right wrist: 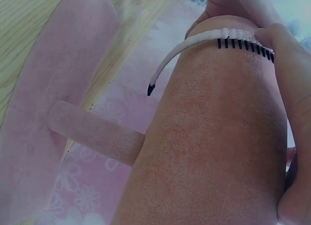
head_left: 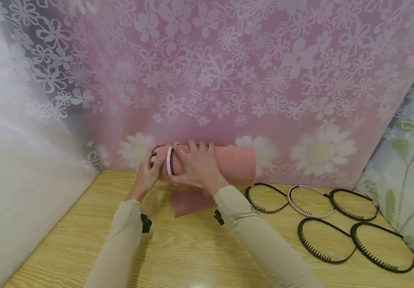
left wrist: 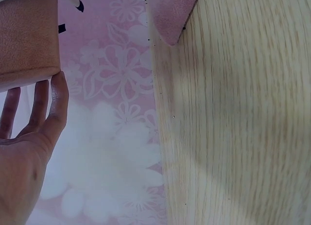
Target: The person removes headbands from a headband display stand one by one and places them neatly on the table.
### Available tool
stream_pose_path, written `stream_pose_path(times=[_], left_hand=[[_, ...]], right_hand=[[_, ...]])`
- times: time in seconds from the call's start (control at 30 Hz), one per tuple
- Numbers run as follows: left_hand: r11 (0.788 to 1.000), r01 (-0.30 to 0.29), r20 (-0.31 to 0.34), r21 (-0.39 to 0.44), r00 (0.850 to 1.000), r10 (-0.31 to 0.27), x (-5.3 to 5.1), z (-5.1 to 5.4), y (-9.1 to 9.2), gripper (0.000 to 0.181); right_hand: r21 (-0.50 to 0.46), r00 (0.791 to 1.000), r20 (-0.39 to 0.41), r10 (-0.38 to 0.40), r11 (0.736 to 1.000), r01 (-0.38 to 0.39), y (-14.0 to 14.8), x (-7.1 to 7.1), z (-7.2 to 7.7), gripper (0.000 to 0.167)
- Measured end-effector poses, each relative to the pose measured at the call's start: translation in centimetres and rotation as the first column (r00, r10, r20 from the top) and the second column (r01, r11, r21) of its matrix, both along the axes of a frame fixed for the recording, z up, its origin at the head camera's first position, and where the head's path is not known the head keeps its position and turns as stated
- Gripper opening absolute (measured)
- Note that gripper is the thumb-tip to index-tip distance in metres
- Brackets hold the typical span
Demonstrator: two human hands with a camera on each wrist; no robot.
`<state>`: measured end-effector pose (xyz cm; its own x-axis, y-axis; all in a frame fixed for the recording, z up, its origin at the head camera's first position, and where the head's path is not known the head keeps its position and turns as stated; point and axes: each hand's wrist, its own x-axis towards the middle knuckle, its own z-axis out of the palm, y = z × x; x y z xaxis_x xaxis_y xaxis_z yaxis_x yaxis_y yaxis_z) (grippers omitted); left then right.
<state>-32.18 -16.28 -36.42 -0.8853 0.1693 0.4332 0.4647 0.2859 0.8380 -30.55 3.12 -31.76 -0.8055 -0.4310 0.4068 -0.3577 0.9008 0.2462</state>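
A pink velvety roll (head_left: pixel 235 164) lies sideways on a short post above a flat base (head_left: pixel 190 202), like a headband display stand. Around its left end sits a pale pink headband (head_left: pixel 169 160) with black comb teeth; one black-tipped end hangs free in the right wrist view. My left hand (head_left: pixel 148 174) grips the roll's left end, thumb in front and fingers behind. My right hand (head_left: pixel 199 164) lies over the roll, thumb and forefinger at the headband, the other fingers spread across the top. In the right wrist view the thumb (right wrist: pixel 282 45) touches the band.
To the right on the wooden table (head_left: pixel 192 256) lie several toothed headbands: a dark one (head_left: pixel 264 211), a pink one (head_left: pixel 311 216), and black ones such as this front one (head_left: pixel 383 267). A flowered pink curtain (head_left: pixel 228 80) hangs close behind the roll.
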Motion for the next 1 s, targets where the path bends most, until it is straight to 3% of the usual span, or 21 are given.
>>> stream_pose_path(times=[0.3, 0.53, 0.83, 1.0], left_hand=[[1.000, -0.002, -0.006, -0.014, 1.000, 0.002, 0.7, 0.5, 0.2, 0.047], [1.000, 0.007, 0.003, 0.002, 1.000, -0.007, 0.3, 0.1, 0.1, 0.047], [1.000, -0.013, 0.021, -0.003, 1.000, 0.013, 0.5, 0.4, 0.1, 0.047], [1.000, -0.027, 0.015, 0.002, 1.000, 0.027, 0.7, 0.6, 0.4, 0.047]], right_hand=[[-0.046, 0.996, 0.084, 0.024, 0.999, -0.020, 0.5, 0.1, 0.8, 0.093], [-0.125, 0.991, 0.121, 0.061, 0.991, -0.046, 1.2, 0.2, 1.4, 0.085], [-0.259, 0.971, 0.211, 0.111, 0.965, -0.054, 1.8, 0.2, 2.2, 0.079], [-0.262, 0.961, 0.258, 0.104, 0.964, -0.033, 2.1, 0.3, 2.6, 0.081]])
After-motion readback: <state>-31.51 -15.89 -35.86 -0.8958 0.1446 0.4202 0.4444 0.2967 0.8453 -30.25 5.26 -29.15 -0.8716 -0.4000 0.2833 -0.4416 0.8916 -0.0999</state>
